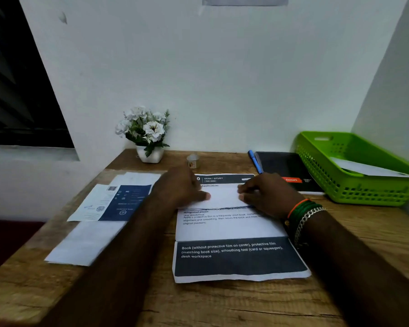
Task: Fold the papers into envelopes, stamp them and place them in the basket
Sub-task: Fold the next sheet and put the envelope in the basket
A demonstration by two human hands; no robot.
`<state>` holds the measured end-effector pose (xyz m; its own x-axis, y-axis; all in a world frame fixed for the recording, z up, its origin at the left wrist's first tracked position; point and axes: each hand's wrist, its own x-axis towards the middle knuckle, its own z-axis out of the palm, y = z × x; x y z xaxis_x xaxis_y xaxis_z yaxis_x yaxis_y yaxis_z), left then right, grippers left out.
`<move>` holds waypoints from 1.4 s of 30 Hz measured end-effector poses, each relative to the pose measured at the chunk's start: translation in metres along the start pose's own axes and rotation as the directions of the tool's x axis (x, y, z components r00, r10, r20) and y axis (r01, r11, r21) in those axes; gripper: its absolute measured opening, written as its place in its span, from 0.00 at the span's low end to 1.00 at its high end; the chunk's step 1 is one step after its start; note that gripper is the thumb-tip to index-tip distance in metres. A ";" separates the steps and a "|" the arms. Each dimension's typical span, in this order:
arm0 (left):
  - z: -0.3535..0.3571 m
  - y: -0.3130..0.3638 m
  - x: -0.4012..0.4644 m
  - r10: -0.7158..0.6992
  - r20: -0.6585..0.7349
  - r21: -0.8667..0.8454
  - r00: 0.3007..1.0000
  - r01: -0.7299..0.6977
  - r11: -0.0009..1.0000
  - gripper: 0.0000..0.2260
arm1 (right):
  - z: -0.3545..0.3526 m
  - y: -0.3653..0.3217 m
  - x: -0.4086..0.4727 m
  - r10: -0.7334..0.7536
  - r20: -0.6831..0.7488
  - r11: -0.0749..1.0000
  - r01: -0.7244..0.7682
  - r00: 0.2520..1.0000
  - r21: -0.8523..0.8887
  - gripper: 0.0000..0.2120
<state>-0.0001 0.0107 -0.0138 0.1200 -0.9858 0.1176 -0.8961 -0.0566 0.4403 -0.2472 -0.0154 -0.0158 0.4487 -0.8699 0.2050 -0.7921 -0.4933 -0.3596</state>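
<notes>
A printed sheet [234, 232] lies on the wooden desk [222, 303] in front of me, its near part dark with white text. A white folded flap [222, 197] lies across its upper half. My left hand [180, 187] presses the flap's left side with straight fingers. My right hand [267, 194] presses its right side, fingertips on the paper. The green basket [354, 192] stands at the right rear with a white folded paper [368, 169] inside. Loose papers [99, 220], one blue-printed, lie at the left.
A white pot of white flowers [147, 135] stands at the back by the wall. A small bottle [193, 160] sits behind my left hand. A blue pen [255, 161] and a black notebook [286, 171] lie between the sheet and the basket.
</notes>
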 end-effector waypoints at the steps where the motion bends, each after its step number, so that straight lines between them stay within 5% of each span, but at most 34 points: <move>1: -0.002 -0.003 0.000 -0.039 -0.034 -0.013 0.999 0.039 0.999 0.20 | -0.002 0.002 -0.001 0.010 -0.018 1.000 -0.010 1.000 -0.003 0.11; 5: 0.001 -0.001 -0.004 -0.030 -0.111 0.059 0.993 0.037 0.998 0.21 | -0.002 0.003 0.000 0.046 -0.050 0.999 -0.046 0.998 0.001 0.09; 13: 0.030 0.031 -0.018 0.281 0.044 0.136 0.959 -0.285 0.949 0.29 | 0.000 0.001 0.001 0.047 -0.070 0.998 -0.049 0.996 -0.034 0.09; 18: 0.037 0.032 -0.014 0.292 0.063 0.103 0.954 -0.297 0.949 0.31 | 0.005 0.004 0.001 -0.005 -0.119 1.000 0.004 0.993 -0.003 0.13; 24: 0.039 0.033 -0.014 0.347 -0.073 -0.005 0.935 -0.348 0.937 0.25 | 0.013 0.005 0.008 -0.003 -0.251 0.990 0.039 0.968 0.136 0.07; 28: 0.040 0.038 -0.016 0.383 -0.230 -0.138 0.895 -0.420 0.897 0.12 | 0.011 0.002 0.008 0.003 -0.309 0.961 0.083 0.951 0.265 0.02; 32: 0.032 0.037 -0.009 0.311 -0.304 -0.152 0.901 -0.368 0.917 0.08 | 0.010 -0.002 0.009 -0.028 -0.323 0.944 0.131 0.946 0.303 0.03; 39: 0.008 0.013 0.001 0.151 -0.215 0.059 0.965 -0.141 0.988 0.09 | 0.000 0.018 0.006 0.058 -0.331 0.948 0.052 0.942 0.315 0.04; 42: 0.009 0.004 0.005 0.121 -0.255 -0.018 0.959 -0.130 0.991 0.09 | -0.003 0.021 0.007 0.072 -0.328 0.938 0.049 0.942 0.344 0.05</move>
<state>-0.0070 0.0043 -0.0194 0.1154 -0.9121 0.3934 -0.8961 0.0753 0.4374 -0.2620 -0.0322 -0.0196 0.2301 -0.8543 0.4661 -0.5781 -0.5053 -0.6407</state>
